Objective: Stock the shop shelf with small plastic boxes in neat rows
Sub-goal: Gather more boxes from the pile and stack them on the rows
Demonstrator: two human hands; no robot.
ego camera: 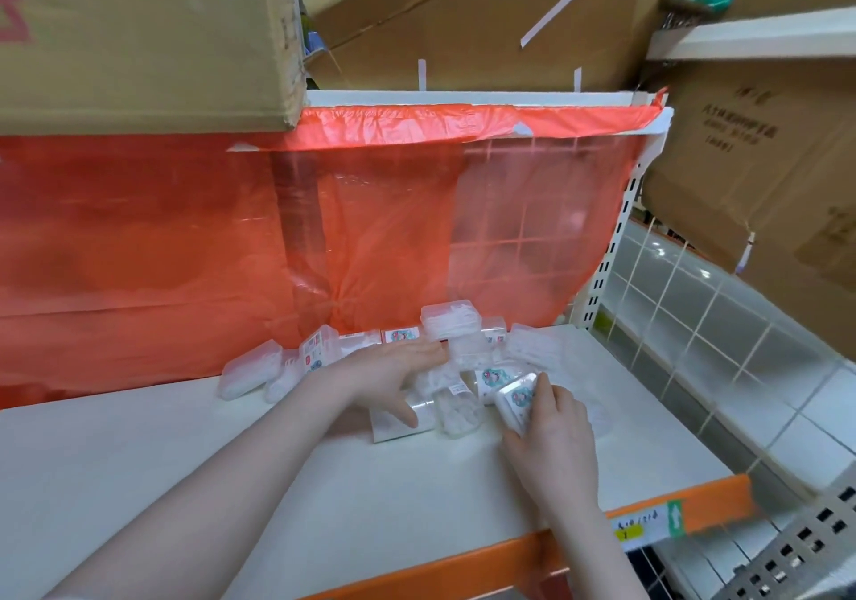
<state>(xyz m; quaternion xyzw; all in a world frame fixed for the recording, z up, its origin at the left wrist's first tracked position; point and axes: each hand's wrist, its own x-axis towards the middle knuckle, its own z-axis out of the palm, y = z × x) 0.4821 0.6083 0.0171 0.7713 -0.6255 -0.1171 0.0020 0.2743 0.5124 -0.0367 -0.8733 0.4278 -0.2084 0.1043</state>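
A loose heap of small clear plastic boxes (456, 349) lies on the white shelf (185, 460), toward its back and just in front of the orange plastic sheet (231, 238) that hangs behind it. Some boxes in the heap stand on edge, some lie flat, and one rests on top of the others; several carry a printed label. The left hand (393, 375) lies flat over the near middle of the heap, its fingers straight and resting on the boxes, thumb spread toward the shelf's front edge and touching a box lying there. At the heap's right end, the right hand (553, 432) grips a single labelled box (516, 402), tilted with its label upward, fingers curled over its far edge and thumb at its near corner. The shelf's front edge is an orange strip (463, 562) with a price tag (648, 523) near the right forearm. Cardboard cartons (139, 34) sit above the sheet, and a white wire grid (695, 321) stands beyond the heap's right side.
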